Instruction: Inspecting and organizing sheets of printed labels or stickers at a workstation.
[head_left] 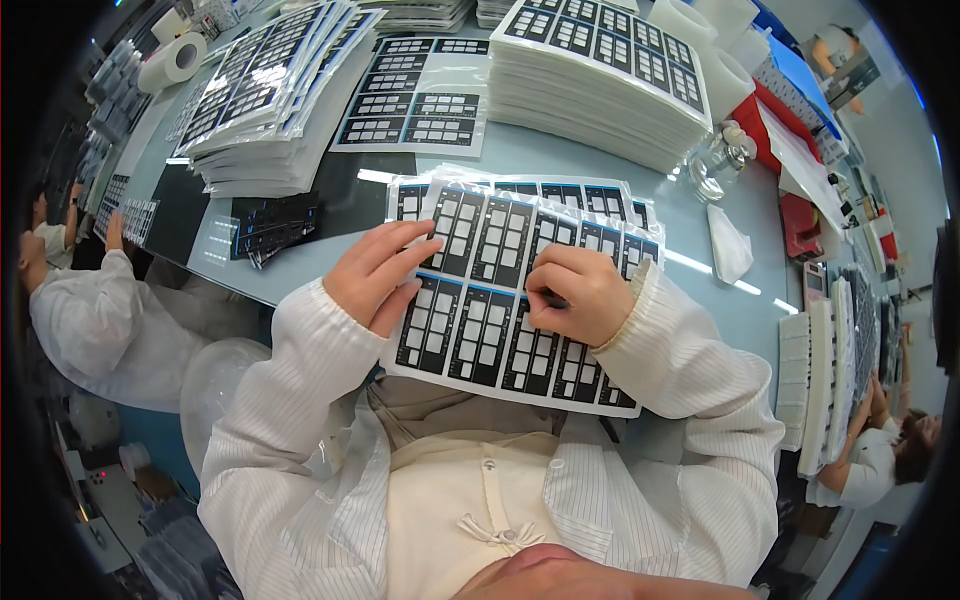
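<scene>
A printed sheet (483, 325) of black panels with white windows and blue edging lies before me, its near edge overhanging the table. My left hand (375, 275) rests on its left edge, fingers stretched out and apart over the surface. Near the middle of the sheet, my right hand (580, 295) is closed, thumb and forefinger pinched together against a panel. A small dark bit shows under those fingers, too hidden to name. Beneath the far edge of this sheet, another similar sheet (410, 197) sticks out.
Tall stacks of sheets stand at the far left (265, 160) and far right (590, 110). Between them is a partly stripped sheet (410, 105). Loose black pieces (275, 230) lie left. A glass bottle (718, 168), white tissue (730, 245) and red bin (765, 135) are right.
</scene>
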